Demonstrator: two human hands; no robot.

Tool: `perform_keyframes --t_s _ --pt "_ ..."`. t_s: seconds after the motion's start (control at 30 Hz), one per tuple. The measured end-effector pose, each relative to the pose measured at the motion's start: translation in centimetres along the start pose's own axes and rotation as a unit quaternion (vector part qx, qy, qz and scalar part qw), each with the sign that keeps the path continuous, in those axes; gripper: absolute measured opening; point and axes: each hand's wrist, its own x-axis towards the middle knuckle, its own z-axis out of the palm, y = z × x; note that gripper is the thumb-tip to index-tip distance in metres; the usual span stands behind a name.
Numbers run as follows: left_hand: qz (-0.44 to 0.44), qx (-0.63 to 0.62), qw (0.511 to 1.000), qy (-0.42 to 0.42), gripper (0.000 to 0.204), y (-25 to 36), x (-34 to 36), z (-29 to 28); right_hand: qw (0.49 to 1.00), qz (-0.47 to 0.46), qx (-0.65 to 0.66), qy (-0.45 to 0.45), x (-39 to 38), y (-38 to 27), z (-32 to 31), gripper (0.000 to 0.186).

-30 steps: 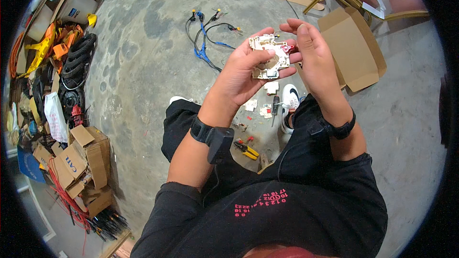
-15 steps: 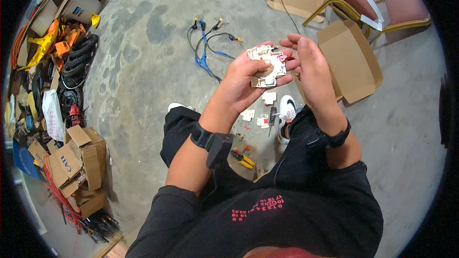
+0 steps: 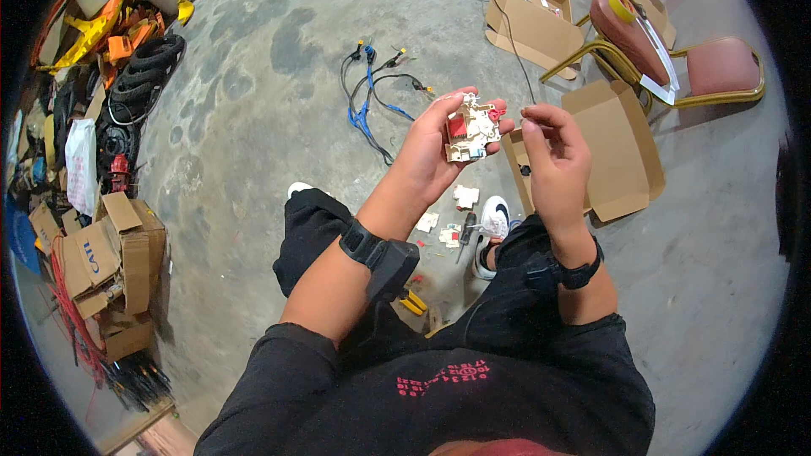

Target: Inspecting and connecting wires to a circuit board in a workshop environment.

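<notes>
My left hand (image 3: 429, 148) holds an opened cream plastic housing (image 3: 473, 129) with red and small pale parts, palm turned up. My right hand (image 3: 553, 152) is just to the right of it, thumb and fingertips close together; whatever is between them is too small to make out. On the floor below lie white plastic pieces (image 3: 466, 197), a dark screwdriver (image 3: 466, 230) and yellow-handled pliers (image 3: 412, 302), partly hidden near my legs.
Branched black and blue cables (image 3: 359, 114) lie ahead on the concrete. An open cardboard box (image 3: 621, 152) is at right, with chairs (image 3: 722, 67) and another box (image 3: 519, 25) behind. A pile of tyres (image 3: 152, 63), orange parts and crushed cartons (image 3: 131, 270) lines the left.
Both hands appear lower in the picture as the view shifted. My left thumb has moved up off the housing's middle, showing a red part. My right fingertips have drawn closer together, slightly apart from the housing.
</notes>
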Motion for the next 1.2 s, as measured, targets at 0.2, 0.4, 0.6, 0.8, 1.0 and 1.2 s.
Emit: perform_keyframes --t_s 0.2,0.4,0.6,0.8,1.0,1.2 --pt "0.025 0.016 0.999 -0.012 0.035 -0.2 0.4 -0.4 0.982 -0.128 -0.132 -0.051 0.1 -1.3 0.3 0.023" --pt "0.032 0.078 0.996 -0.004 0.038 -0.4 -0.1 0.4 0.962 -0.173 -0.197 -0.076 0.1 -1.2 0.6 0.024" --pt "0.033 0.101 0.994 -0.011 0.041 -0.2 -0.5 0.8 0.955 -0.181 -0.225 -0.065 -0.4 -1.5 0.7 0.027" --pt "0.034 0.115 0.993 -0.008 0.043 0.0 -0.6 0.7 0.95 -0.187 -0.242 -0.064 -0.4 -1.2 1.0 0.028" --pt "0.032 0.069 0.997 -0.015 0.046 0.5 -0.1 0.1 0.954 -0.198 -0.216 -0.064 -0.1 -1.2 1.1 0.028" --pt "0.026 0.123 0.992 -0.013 0.049 0.4 -0.6 1.0 0.959 -0.178 -0.214 -0.049 -0.5 -1.4 0.9 0.027"
